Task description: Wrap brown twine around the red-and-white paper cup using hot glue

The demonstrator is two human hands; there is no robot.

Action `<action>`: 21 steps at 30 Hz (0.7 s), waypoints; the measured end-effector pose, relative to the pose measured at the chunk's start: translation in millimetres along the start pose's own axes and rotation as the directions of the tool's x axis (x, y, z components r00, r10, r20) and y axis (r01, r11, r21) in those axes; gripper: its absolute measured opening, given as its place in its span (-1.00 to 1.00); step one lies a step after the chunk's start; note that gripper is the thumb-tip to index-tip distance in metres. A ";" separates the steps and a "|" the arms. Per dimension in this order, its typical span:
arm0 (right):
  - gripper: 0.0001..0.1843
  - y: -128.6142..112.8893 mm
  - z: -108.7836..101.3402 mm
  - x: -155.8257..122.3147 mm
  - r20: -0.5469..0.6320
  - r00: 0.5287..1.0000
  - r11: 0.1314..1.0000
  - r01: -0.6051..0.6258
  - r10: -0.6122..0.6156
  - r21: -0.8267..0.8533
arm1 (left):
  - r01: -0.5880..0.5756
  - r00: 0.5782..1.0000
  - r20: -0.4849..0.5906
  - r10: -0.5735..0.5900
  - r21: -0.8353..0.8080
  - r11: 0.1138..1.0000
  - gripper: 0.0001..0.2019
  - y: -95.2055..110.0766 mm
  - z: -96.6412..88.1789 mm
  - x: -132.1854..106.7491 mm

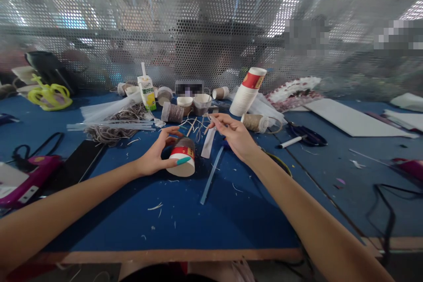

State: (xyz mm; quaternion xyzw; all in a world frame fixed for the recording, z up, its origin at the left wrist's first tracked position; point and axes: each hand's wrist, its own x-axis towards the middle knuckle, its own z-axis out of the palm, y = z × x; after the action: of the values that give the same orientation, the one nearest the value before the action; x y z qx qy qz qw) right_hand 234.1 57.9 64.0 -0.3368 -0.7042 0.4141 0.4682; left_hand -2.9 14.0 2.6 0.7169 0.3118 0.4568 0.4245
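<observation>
My left hand is wrapped around a paper cup lying tilted on the table. The cup is white with a red band, and grey-brown cord covers the part beyond the band. To its right, my right hand is raised with thumb and fingers pinched together on a thin strand of cord running toward the cup. Under that hand lies a whitish strip. A translucent glue stick rests on the table nearer to me.
Behind are cord-wrapped cups, a drink carton, a leaning cup stack and a twine spool. Tangled cord lies left, near a magenta glue gun. Dark-handled scissors and a white board are right.
</observation>
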 end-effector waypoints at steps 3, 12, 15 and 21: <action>-0.78 2.5 -2.2 1.7 -0.022 0.999 0.990 0.046 -0.049 -0.131 | -0.002 1.000 0.008 0.002 0.035 0.999 -0.23 -0.5 0.2 -0.7; -0.73 5.5 -1.7 4.2 0.000 0.997 0.965 0.072 -0.074 -0.253 | -0.044 0.990 -0.132 0.044 0.003 0.999 -0.42 17.6 -15.7 26.2; -0.72 3.4 -0.1 3.8 -0.008 0.994 0.977 0.103 -0.106 -0.186 | -0.012 0.988 -0.154 0.013 0.004 1.000 -0.46 27.4 -26.6 33.2; -0.75 -9.2 6.7 -0.6 0.049 0.985 0.915 0.171 -0.165 -0.365 | -0.110 0.991 -0.043 0.129 0.308 0.945 -0.56 61.0 -31.8 34.6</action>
State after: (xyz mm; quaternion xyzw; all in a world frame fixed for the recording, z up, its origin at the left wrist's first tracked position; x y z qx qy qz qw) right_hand 227.2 51.6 70.6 -0.3531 -0.7994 0.2362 0.4247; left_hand -15.1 26.0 77.7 0.7769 0.3476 0.4501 0.2703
